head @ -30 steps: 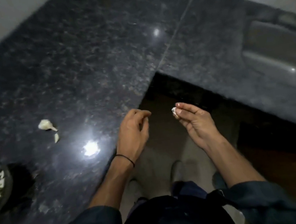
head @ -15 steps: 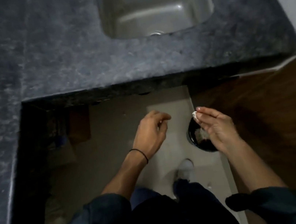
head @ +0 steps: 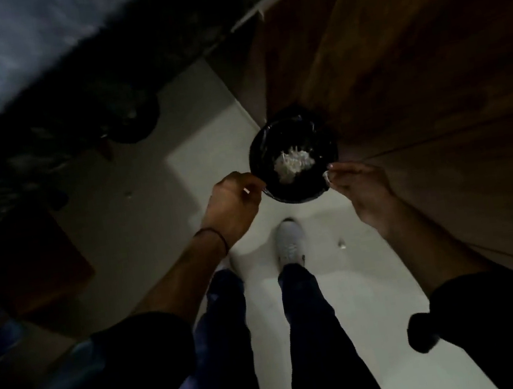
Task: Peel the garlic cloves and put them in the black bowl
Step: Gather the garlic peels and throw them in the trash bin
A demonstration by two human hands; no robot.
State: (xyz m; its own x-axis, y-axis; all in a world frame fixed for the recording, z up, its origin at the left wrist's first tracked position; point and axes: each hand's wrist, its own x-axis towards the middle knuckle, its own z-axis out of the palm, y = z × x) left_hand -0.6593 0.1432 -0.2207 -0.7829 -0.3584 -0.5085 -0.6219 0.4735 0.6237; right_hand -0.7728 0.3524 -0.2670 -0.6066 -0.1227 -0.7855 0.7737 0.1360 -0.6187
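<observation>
We reach both forearms forward and down, bare from the elbow, hands level with each other and apart. Our left hand [head: 233, 202] shows its back, fingers curled under toward the palm; whether they hold anything we cannot tell. Our right hand [head: 361, 188] is turned palm inward, its thumb and forefinger pinching a pale scrap [head: 326, 177] at their tips.

Pale floor [head: 199, 129] under a black-lined bin [head: 256, 157] of white peelings [head: 294, 163], a white shoe [head: 290, 242], one small pale scrap [head: 342, 244].
</observation>
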